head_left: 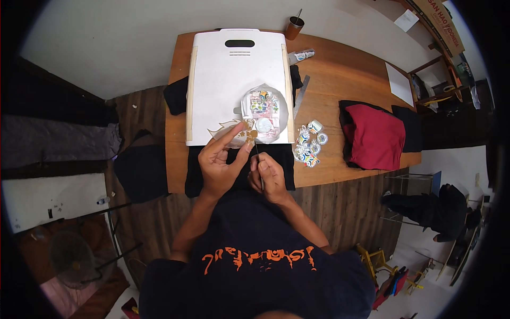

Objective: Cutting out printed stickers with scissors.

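My left hand (217,167) pinches a clear sheet with gold shapes (226,129) between thumb and fingers, over the near edge of a white board (218,80). A thin dark pointed tool (258,157) is in the closed fingers of my right hand (271,178); whether it is a blade or tweezers I cannot make out. Its tip points up toward the sheet's right end. Just beyond, a round clear-sided container (284,119) holds colourful printed pieces and a whitish disc (264,125). Black fabric (194,173) lies beneath the board's near edge.
Right of the board are a metal ruler (302,95), several small rolls and stickers (311,143), and folded red cloth (374,135) on the wooden table (340,69). A brown cup (294,28) stands at the back. Another person (446,212) is at far right.
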A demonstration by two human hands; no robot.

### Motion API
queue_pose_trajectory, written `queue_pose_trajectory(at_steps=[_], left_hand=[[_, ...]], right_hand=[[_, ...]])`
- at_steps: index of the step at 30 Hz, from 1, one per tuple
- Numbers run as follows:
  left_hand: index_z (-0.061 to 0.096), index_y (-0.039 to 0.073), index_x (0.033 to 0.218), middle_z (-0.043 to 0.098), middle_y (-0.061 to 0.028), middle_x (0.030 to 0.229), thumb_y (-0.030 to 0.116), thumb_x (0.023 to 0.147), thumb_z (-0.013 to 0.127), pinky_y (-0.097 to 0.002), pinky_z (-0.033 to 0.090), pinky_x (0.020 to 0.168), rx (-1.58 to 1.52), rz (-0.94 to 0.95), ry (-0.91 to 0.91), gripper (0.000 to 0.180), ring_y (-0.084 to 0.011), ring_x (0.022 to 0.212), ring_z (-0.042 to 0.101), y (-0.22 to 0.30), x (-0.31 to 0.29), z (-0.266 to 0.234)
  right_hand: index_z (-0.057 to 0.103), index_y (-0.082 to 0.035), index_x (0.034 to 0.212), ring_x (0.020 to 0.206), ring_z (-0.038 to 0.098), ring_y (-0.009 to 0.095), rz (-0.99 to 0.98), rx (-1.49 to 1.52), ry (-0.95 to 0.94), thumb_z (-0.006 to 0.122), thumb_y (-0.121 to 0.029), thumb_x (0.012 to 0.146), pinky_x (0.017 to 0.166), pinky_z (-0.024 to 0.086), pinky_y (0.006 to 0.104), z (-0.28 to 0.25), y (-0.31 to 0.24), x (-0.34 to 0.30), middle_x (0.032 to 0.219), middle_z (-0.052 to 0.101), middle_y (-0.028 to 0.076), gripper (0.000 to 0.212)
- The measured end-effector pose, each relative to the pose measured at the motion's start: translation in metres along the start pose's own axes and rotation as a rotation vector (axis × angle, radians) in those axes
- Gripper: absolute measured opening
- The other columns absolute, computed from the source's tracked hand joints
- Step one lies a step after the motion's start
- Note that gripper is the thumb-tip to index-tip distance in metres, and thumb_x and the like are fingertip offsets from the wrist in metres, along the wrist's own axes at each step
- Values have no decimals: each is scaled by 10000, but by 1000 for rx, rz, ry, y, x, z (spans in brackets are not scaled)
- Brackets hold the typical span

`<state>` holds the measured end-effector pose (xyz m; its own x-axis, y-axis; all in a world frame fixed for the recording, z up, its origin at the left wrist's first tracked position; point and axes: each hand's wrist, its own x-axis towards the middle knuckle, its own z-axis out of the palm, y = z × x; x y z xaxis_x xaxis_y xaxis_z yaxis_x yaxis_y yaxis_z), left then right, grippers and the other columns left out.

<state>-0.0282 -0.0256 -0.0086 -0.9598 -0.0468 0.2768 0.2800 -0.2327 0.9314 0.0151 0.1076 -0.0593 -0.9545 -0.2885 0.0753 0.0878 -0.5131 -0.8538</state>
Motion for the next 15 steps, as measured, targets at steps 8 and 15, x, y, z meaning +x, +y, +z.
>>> queue_pose_trajectory(at_steps=[8, 15], left_hand=[[565, -102, 1239, 606, -168, 1184, -150, 810, 644, -268, 507, 908, -9, 4, -3, 439, -175, 1058, 611, 0, 0, 0], [569, -98, 1236, 604, -165, 1189, -151, 809, 644, -267, 502, 913, -4, 0, -10, 436, -173, 1063, 607, 0, 0, 0]], right_hand=[[463, -34, 956, 405, 278, 52, 0, 10, 1, 376, -316, 1048, 401, 258, 213, 0, -1, 1, 526, 342, -25, 309], [449, -30, 945, 396, 271, 63, 0, -16, -6, 380, -352, 1040, 400, 259, 218, -1, -2, 0, 515, 334, -16, 343]])
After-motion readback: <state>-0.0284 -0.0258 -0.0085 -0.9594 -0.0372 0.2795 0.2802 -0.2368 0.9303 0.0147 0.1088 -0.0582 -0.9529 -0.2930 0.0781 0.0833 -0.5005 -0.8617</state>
